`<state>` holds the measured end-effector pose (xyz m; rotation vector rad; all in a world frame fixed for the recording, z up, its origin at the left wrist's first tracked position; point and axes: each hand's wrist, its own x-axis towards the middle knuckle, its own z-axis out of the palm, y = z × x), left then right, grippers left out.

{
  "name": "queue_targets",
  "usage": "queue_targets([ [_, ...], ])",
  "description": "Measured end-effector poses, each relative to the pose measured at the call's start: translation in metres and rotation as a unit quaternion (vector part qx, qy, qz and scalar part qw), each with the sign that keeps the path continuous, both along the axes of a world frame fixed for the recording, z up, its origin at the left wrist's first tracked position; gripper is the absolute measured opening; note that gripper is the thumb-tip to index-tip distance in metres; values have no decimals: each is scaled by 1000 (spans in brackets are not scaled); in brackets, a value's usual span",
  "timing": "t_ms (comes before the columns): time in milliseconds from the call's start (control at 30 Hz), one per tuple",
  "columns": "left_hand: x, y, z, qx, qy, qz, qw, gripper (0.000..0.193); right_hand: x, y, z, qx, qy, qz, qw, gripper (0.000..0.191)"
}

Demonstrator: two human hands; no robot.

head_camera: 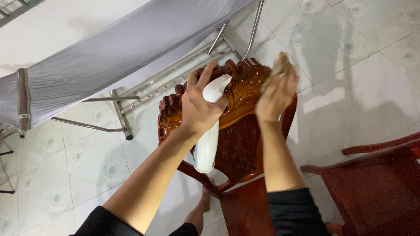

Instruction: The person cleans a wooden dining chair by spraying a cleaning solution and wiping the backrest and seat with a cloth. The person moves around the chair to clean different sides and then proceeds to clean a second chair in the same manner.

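Head view: we're mid-wipe on chair (pixel 238 131) top rail. Left hand (pixel 199 107) closed round spray bottle (pixel 209 140), resting vs carved crest; right hand (pixel 275 94) presses cloth (pixel 280 63) flat, fingers loosely spread. Next, prob.: steady rubbing along carving w/ cloth.

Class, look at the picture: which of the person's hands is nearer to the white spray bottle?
Left. The left hand grips the white spray bottle; the right hand is apart from it, pressing a cloth on the carved chair back.
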<state>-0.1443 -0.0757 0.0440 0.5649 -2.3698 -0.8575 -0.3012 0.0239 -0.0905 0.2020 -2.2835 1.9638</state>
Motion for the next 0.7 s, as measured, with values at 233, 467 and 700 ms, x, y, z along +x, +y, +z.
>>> queue_targets([
  [233,1,4,-10,-18,24,-9,1000,75,-24,48,-67,-102,40,-135,985,56],
  [467,-4,19,-11,-14,12,-20,1000,80,-1,92,-106,-275,-297,-168,899,59],
  [700,-5,39,6,-54,20,-30,998,78,-13,81,-5,-103,53,27,993,52],
])
